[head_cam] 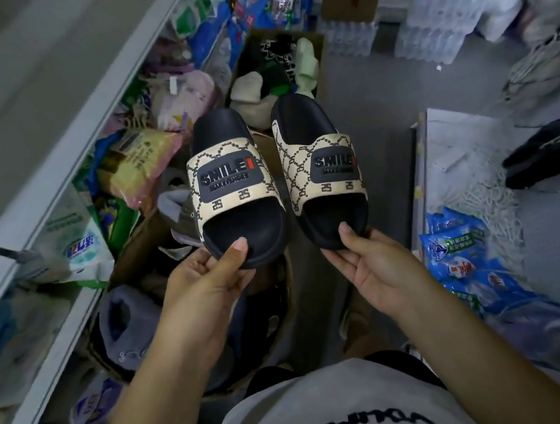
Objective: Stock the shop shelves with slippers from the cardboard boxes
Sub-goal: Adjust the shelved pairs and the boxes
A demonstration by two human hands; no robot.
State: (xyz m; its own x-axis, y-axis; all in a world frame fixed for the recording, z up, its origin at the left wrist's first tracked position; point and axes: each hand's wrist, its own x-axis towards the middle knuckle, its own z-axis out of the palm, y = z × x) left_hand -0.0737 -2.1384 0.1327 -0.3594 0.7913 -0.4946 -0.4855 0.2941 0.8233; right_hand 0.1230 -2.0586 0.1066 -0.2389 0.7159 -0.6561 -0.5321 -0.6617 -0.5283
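Note:
Two matching slippers with black soles and cream patterned straps marked SMILE are held side by side in the middle of the head view. My left hand (206, 289) pinches the heel of the left slipper (233, 182), thumb on top. My right hand (371, 263) pinches the heel of the right slipper (319, 169) the same way. Below them stands an open cardboard box (137, 245) with grey and dark slippers inside. A second cardboard box (318, 48) farther ahead holds several more slippers, pale green, beige and black.
White shop shelves (48, 197) run along the left, packed with bagged goods. A low white shelf (421, 138) on the right carries blue packets (463, 267) and a black pair of shoes (541, 155). Bottled water packs (432, 22) and cartons stand at the back.

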